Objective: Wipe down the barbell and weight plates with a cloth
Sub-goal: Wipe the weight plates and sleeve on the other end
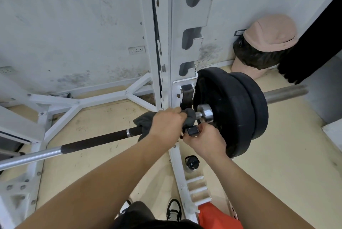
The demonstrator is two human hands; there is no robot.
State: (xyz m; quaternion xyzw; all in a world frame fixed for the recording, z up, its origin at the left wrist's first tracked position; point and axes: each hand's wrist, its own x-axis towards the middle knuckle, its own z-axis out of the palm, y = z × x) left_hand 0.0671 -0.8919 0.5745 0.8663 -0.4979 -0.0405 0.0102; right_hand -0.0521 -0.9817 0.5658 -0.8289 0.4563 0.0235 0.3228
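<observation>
Left hand (166, 123) clenches cloth (143, 121) | right hand (205, 141) pinches clip (192, 130), perhaps | plates (231, 112) beside upright (182, 18)

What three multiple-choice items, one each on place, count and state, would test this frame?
1. Where is the cloth?
A) on the floor
B) round the bar beside the plates
C) over the bin

2. How many plates are on the bar?
A) two
B) one
C) four

3. What is the left hand doing?
A) hanging idle
B) pressing flat on a plate
C) gripping the cloth

Answers:
1 B, the grey cloth is bunched on the bar next to the plates.
2 A, two black discs sit side by side.
3 C, its fingers curl over the cloth.
</observation>
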